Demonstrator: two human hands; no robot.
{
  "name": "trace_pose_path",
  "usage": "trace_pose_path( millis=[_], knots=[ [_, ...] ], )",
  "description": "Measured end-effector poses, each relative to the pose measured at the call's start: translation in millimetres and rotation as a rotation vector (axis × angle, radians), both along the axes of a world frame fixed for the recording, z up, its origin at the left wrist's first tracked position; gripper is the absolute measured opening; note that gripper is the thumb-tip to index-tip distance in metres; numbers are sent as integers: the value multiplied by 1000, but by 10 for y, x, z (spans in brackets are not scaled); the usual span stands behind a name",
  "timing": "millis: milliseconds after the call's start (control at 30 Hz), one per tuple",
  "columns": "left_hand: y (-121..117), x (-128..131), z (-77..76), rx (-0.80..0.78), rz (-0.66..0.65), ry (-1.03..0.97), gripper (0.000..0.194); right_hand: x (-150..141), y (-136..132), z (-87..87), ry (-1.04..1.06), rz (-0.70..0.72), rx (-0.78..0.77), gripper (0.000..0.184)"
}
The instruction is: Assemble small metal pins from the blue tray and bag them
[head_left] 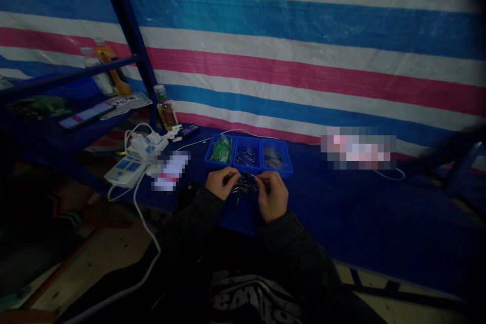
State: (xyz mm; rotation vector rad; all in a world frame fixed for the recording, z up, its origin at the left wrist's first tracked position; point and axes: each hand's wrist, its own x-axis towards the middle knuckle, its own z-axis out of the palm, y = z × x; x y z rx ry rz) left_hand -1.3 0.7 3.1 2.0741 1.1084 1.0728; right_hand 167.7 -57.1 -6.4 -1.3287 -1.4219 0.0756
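My left hand (222,183) is closed in a pinch at the left side of a pile of small dark metal rods (243,188) on the blue tabletop. Across the pile, my right hand (274,195) also pinches, its fingertips by the rods' right edge. Whatever each pinch holds is too small and dark to make out. Just behind the hands stand three joined blue bins. The left bin (208,163) has green plastic-wrapped stuff in it, the middle bin (248,168) similar dark rods, and the right bin (290,166) brownish small pieces.
Left of the bins are a blurred-out phone (171,171), a white power strip (125,172) with plugs and cables, and a bottle (166,109). A blue metal frame (131,35) rises there. A pixelated pink object (359,149) lies back right. Striped sheeting (288,61) closes off the back.
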Motion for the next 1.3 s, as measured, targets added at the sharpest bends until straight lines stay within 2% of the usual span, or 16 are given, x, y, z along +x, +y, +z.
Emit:
trace_pose_path(
  millis=[400,633,833,967,1133,1300],
  knots=[
    [5,0,-16,-17,-11,3,20,46,21,-44,-14,-159,-20,18],
    [0,1,-2,-14,-18,3,20,106,167,1,-108,-210,-91,22],
    [4,-1,-21,-2,-18,-5,19,179,299,30,-177,-178,-143,22],
    [0,1,-17,-11,-19,11,20,232,202,-62,-185,-127,-138,22],
    [-1,10,-11,-22,-15,10,20,292,40,-187,-267,-27,-207,19],
    [1,9,-22,-16,-22,-1,20,294,27,-225,-327,5,-281,15]
  ],
)
